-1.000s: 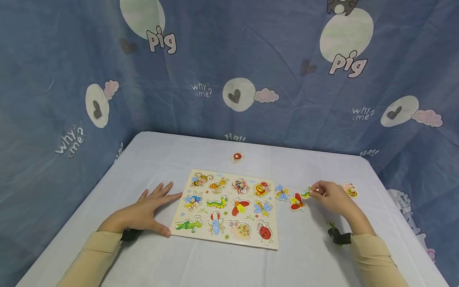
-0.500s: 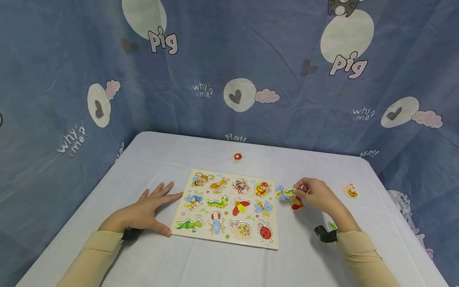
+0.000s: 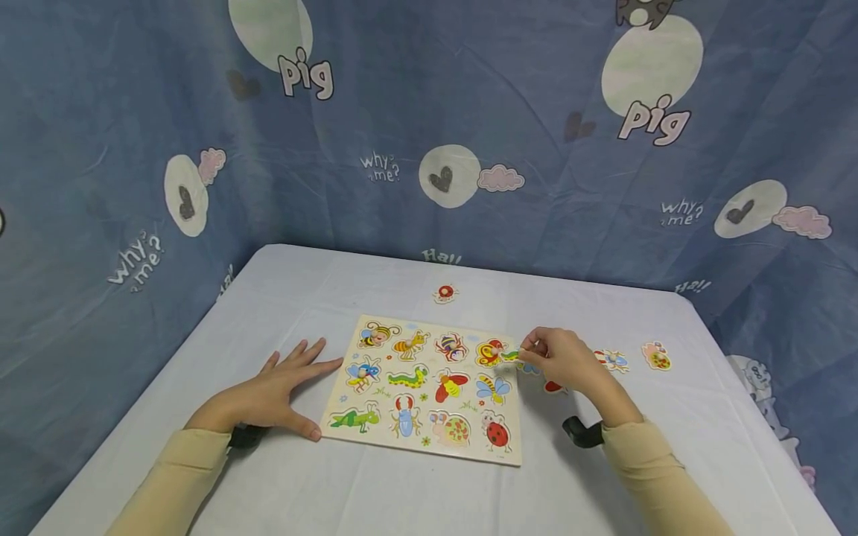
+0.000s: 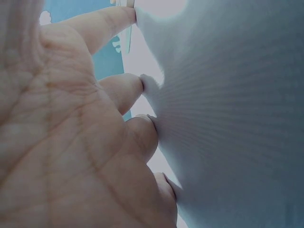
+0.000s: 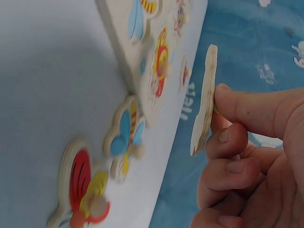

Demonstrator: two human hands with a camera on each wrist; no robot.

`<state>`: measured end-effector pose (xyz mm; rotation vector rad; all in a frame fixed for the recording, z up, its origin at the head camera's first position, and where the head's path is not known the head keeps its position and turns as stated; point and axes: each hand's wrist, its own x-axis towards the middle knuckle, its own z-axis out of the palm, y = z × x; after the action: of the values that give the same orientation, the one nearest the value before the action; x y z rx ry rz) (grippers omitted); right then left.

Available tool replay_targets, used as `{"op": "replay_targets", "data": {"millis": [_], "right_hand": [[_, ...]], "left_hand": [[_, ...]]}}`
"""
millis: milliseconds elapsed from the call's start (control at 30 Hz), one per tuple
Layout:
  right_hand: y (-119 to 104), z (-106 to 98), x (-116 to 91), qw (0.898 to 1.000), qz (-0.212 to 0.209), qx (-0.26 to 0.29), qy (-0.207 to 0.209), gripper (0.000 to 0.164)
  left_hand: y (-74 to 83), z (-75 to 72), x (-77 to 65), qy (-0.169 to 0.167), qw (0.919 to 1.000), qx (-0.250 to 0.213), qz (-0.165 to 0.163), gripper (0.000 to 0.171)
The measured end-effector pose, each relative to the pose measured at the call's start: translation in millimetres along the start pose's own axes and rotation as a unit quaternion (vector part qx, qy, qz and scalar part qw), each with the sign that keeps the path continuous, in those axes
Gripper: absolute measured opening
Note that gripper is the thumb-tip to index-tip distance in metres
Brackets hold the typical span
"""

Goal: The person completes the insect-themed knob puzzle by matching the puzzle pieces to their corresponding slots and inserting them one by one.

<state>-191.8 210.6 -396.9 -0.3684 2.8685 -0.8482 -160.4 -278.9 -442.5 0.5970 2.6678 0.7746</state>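
My right hand (image 3: 570, 365) pinches a green caterpillar puzzle piece (image 3: 511, 356) between thumb and fingers, above the right edge of the wooden insect puzzle board (image 3: 469, 454). In the right wrist view that caterpillar piece shows its pale edge and back, raised off the table. Below the hand lie a blue-winged insect piece (image 5: 124, 137), against the board's edge, and a red-winged insect piece (image 5: 83, 185), both knobbed and partly covered in the head view. My left hand (image 3: 271, 391) rests with fingers spread on the table, thumb and index fingertip at the board's left edge.
A ladybug piece (image 3: 445, 293) lies behind the board. To the right are a stag beetle piece (image 3: 613, 360), partly behind my right hand, and a snail piece (image 3: 657, 356). The white table (image 3: 402, 499) meets a blue printed curtain (image 3: 536, 216) at the back.
My right hand has carried the caterpillar piece leftward from beyond the red-winged piece to over the board's edge. The stag beetle piece has come into view behind it. My left hand stays put.
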Motion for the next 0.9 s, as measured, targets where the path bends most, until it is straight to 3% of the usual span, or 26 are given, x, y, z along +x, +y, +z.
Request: {"op": "replay_targets", "data": {"millis": [900], "right_hand": [[-41,35,22,0.999,-0.029,-0.010,-0.020,0.017]], "left_hand": [[-0.9,0.9,0.5,0.002,1.0000,0.004,0.002,0.121]]}}
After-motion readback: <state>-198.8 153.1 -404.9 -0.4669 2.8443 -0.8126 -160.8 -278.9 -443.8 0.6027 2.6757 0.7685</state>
